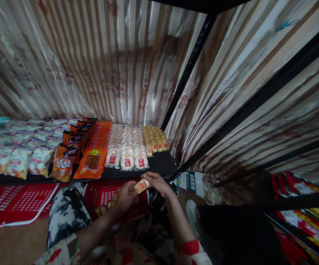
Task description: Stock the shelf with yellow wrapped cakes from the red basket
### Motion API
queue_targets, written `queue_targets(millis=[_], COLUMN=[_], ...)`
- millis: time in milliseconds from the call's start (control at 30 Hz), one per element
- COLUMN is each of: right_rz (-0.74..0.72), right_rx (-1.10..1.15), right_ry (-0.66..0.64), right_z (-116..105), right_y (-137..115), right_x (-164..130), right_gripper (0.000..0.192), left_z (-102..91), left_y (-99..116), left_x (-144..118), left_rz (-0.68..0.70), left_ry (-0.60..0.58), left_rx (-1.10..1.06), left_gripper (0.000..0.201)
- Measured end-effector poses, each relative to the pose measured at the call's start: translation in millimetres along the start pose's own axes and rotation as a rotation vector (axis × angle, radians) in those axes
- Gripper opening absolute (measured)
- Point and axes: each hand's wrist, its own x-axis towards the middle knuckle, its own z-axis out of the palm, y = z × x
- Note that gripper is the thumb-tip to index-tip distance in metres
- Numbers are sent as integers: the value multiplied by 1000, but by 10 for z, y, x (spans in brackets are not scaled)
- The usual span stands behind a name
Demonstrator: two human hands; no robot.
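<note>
Between my two hands is a small yellow snack packet (pixel 141 186) with a red and white label. My left hand (pixel 126 195) pinches its left end, and my right hand (pixel 158 183) grips its right end. Both hands are just in front of the black shelf (pixel 162 163), above a red basket (pixel 107 193) that has several similar yellow packets (pixel 102 210) in it. On the shelf's right part stand rows of matching yellow packets (pixel 155 140). Clear-wrapped round white cakes (pixel 127 162) with red labels lie in rows beside them.
Further left on the shelf are a flat orange packet (pixel 93 154), orange-black bags (pixel 63 162) and many white bags (pixel 17 162). Another red basket (pixel 24 202) lies below. Black rack posts (pixel 188 70) rise before the striped curtain (pixel 93 55). Red packets (pixel 300 217) sit at right.
</note>
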Motion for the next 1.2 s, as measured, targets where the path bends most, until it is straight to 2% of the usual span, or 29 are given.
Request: queue_targets(millis=[167,333,533,733,900,1200], right_rz=[-26,-51,-130,-340,-540,-620], right_rx=[123,236,286,-13,-429,-792], right_ry=[118,206,307,490,588,664], right_z=[-77,-148,-234,-303,-382,-528], right_y=[5,99,163,202,168,307], right_x=[37,96,160,189,138,343], right_gripper=[55,53,54,45,31,38], left_z=[55,140,275,395,504,776], left_y=[192,337,465,668,880,973], left_x=[137,303,580,819,914,1093], left_rz=[-10,-33,90,259,321,366], left_ry=[21,30,69,67,61,67], left_rx=[-33,-10,87,276,421,566], left_gripper=[32,32,30,23,22,27])
